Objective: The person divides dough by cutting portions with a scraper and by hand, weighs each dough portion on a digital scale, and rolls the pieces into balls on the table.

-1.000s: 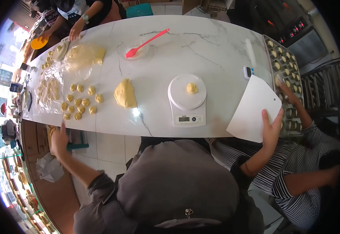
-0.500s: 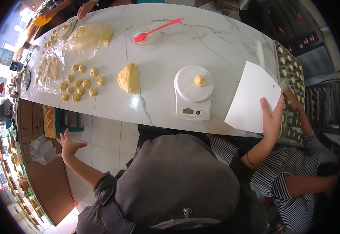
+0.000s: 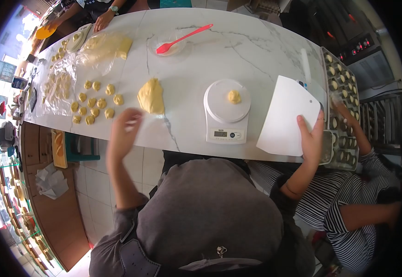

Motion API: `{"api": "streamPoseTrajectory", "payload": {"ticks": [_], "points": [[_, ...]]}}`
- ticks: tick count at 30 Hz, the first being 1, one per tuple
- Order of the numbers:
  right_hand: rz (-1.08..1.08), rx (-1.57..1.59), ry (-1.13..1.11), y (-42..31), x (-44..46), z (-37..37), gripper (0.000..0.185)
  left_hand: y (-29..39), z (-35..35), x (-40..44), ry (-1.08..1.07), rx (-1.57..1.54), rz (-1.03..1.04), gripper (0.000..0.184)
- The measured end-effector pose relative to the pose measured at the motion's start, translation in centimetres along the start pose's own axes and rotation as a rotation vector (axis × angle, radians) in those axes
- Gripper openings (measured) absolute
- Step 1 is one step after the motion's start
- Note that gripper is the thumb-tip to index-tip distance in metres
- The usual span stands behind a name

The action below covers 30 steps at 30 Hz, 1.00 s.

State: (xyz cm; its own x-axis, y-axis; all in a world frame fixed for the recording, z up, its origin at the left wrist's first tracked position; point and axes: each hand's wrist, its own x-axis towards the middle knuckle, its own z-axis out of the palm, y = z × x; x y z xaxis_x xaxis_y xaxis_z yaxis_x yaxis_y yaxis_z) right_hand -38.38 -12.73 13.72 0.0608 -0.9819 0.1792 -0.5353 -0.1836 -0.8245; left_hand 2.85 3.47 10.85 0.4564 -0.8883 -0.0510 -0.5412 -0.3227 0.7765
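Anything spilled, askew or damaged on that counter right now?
Nothing stands out: the dough ball sits on the scale, the red spatula rests in the clear bowl, and I see no spill or damage.

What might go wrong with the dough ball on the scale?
The dough ball sits loose on the digital scale, so a bump might roll it off. The big white scraper in the right hand sticks out near the scale and might knock it.

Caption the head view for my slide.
Right hand holding a white scraper beside a scale topped with one dough ball.
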Motion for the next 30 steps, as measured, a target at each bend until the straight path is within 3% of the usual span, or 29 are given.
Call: {"api": "streamPoseTrajectory", "payload": {"ticks": [5,11,17,18,24,27,30], "points": [[-0.003,0.099,0.063,0.2,1.0,2.9,0.051,7.9,11.7,3.9,-0.119,-0.207,0.387,0.016],[-0.003,0.132,0.163,-0.5,1.9,6.2,0.053,8.1,19.0,5.9,-0.060,-0.041,0.522,0.029],[-0.026,0.128,0.022,-0.3,2.5,9.3,0.053,7.8,19.4,6.8,-0.145,-0.185,0.494,0.021],[0.066,0.182,-0.020,-0.6,2.5,9.4,0.050,7.9,19.4,7.0,-0.142,-0.211,0.478,0.019],[0.087,0.222,0.010,-0.2,2.4,10.3,0.050,7.5,19.2,7.4,-0.173,-0.261,0.375,0.022],[0.076,0.221,0.043,0.2,2.2,10.7,0.050,7.6,19.3,7.5,-0.203,-0.337,0.242,0.035],[0.082,0.253,0.046,0.6,2.0,11.0,0.050,8.4,18.6,7.6,-0.205,-0.313,0.253,0.050]]}}
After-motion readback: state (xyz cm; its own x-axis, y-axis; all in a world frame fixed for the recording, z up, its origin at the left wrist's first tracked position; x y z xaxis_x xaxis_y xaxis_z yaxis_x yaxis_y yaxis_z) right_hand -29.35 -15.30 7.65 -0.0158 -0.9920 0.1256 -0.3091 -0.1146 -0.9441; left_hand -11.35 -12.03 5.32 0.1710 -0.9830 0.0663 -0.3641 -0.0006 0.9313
